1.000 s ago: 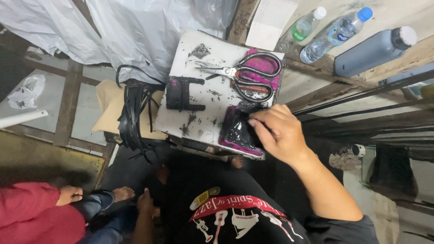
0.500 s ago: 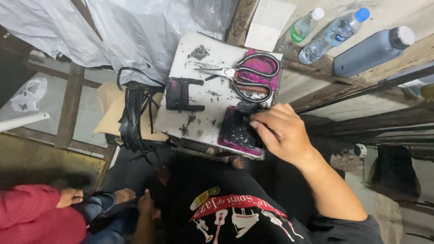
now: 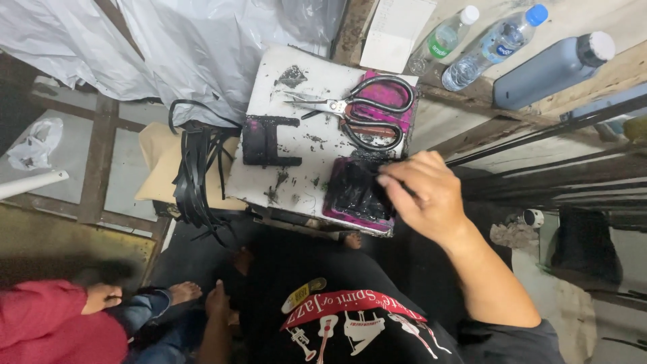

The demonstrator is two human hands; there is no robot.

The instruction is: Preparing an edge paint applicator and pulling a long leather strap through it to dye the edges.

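R hand [image 3: 431,195] pinches the edge of a black, dye-wet pad [image 3: 357,192] w/ fingertips at the white board's [image 3: 269,182] near-right corner, by the scissors [image 3: 357,111]; prob. soft, light, slippery & messy, so best gripped at a drier edge; L hand not in view.

Your scissors [image 3: 364,111] lie on the board [image 3: 283,182] at upper centre; bottles [image 3: 502,47] sit upper right, straps [image 3: 195,175] hang left.
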